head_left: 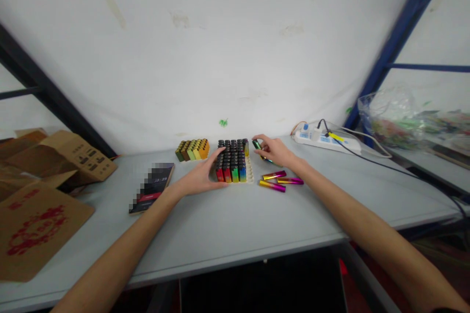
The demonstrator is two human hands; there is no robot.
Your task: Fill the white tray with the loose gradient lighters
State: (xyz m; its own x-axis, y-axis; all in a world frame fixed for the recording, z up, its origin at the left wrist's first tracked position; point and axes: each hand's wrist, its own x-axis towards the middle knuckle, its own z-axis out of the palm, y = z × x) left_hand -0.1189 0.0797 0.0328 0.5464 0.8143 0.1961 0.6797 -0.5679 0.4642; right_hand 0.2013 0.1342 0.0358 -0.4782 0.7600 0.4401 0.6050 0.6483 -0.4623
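A white tray point(249, 172) holds rows of upright lighters point(232, 161) with black tops and red, green and blue bodies. My left hand point(200, 176) is curved round the tray's left side, thumb at the front corner and fingers farther back against the lighters. Just right of the tray, my right hand point(273, 150) pinches a shiny dark green lighter point(256, 144) between thumb and fingers. Another green piece point(269, 160) shows beneath that hand, partly hidden. Three shiny yellow-to-magenta slim pieces point(273, 175) lie flat in front of my right hand.
Left of the tray stands a block of yellow and olive lighters point(192, 149). A phone point(156, 183) lies nearer, with cardboard boxes point(40, 230) at far left. Against the wall at right are a white power strip point(326, 141) with cables and a clear plastic bag point(389, 107).
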